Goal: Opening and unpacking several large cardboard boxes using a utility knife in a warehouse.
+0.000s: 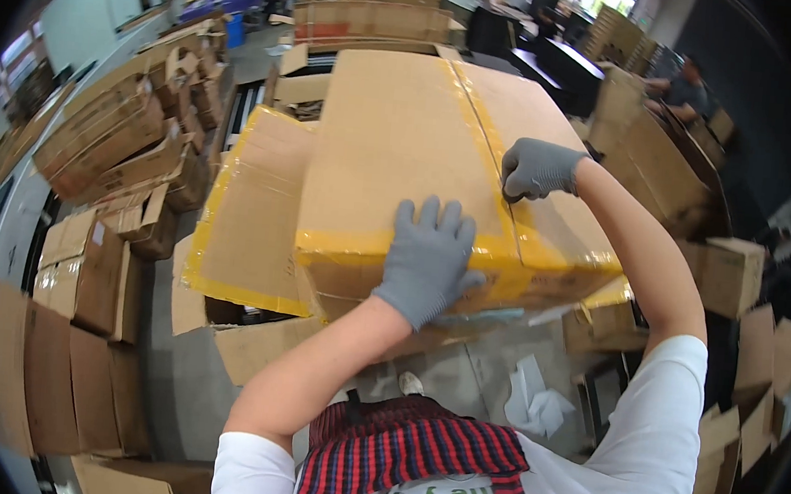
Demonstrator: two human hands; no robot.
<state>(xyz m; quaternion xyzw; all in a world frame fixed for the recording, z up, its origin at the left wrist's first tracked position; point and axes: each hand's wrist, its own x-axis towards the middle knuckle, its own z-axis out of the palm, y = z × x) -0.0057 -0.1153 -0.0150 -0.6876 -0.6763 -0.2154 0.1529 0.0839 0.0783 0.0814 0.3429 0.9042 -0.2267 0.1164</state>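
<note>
A large cardboard box [395, 143] sealed with yellow tape lies flat-side up in front of me. My left hand [425, 261], in a grey glove, presses flat on its near edge over the yellow tape. My right hand [537, 169], also gloved in grey, is closed on a small dark cutting tool [510, 197] set against the taped centre seam [490, 152] of the box top. The tool is mostly hidden inside my fist.
An open box with a yellow-taped flap [248, 215] sits to the left of the big box. Stacks of flattened and open cartons [113, 147] line the left side, more cartons [741, 277] on the right. Crumpled white paper [533, 400] lies on the floor. People sit at dark tables [562, 64] far back.
</note>
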